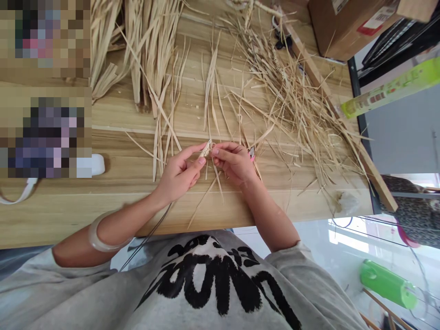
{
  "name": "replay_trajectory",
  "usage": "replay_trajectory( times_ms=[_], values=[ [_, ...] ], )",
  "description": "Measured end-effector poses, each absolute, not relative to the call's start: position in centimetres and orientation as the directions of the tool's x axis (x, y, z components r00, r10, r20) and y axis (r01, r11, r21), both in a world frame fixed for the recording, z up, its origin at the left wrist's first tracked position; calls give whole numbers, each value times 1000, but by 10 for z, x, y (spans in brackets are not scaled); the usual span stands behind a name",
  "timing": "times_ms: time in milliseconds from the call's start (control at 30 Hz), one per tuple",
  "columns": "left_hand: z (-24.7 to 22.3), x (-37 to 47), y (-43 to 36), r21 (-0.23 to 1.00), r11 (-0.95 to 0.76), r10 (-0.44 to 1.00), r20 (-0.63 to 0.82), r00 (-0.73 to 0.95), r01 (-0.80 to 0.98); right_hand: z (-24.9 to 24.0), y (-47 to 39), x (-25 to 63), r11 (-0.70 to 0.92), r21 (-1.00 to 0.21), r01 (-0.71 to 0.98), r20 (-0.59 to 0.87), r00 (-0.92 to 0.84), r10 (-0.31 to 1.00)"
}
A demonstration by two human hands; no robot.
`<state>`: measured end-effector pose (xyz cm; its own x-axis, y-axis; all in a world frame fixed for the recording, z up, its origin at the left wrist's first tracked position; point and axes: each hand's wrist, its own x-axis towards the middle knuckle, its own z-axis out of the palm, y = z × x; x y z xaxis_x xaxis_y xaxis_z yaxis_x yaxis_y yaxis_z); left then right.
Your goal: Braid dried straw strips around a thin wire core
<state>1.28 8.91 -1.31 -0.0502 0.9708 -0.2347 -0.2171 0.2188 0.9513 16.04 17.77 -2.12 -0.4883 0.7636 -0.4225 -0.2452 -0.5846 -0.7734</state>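
Observation:
A small wrapped piece of pale straw [206, 150] is pinched between the thumb and fingers of my left hand [180, 172], above the table's front part. My right hand [235, 162] is right beside it, thumb and forefinger pressed together at the piece's right side on what looks like a thin straw strip; the fingertips hide most of it. Loose straw strips [216, 178] lie under and in front of both hands. Just behind my right hand shows a small pink-and-metal tool [252, 154], mostly hidden.
Thick straw bundles [151, 50] lie at the back left, with a thinner bunch [211, 75] farther right. A tangled straw pile [285, 91] spreads along a wooden bar [319, 82] on the right. Behind it stands a cardboard box [343, 27]. A green bottle [388, 284] lies below the table's right edge.

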Motion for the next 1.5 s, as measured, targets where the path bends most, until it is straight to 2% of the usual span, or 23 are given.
replay_trajectory(
  times_ms=[167,367,600,767,933,1200,1500],
  values=[
    [-19,14,88,963,193,976,-208,-60,-186,-21,178,161,-608,-754,-248,-437,-501,747],
    [-19,13,87,982,153,986,-159,-46,-110,-22,177,159,-543,-801,-251,-402,-445,800],
    [-19,12,87,985,163,985,-165,-41,-57,-22,175,158,-391,-895,-213,-298,-367,881],
    [-18,12,88,986,160,986,-162,-45,-55,-20,173,157,-331,-927,-175,-260,-336,905],
    [-20,11,88,987,150,987,-153,-54,-52,-17,171,157,-207,-972,-108,-163,-321,933],
    [-21,11,88,985,175,982,-174,-68,9,-22,168,159,-50,-998,-32,-38,-312,949],
    [-20,12,87,979,192,978,-197,-71,-73,-25,165,161,88,-995,43,70,-320,945]
  ],
)
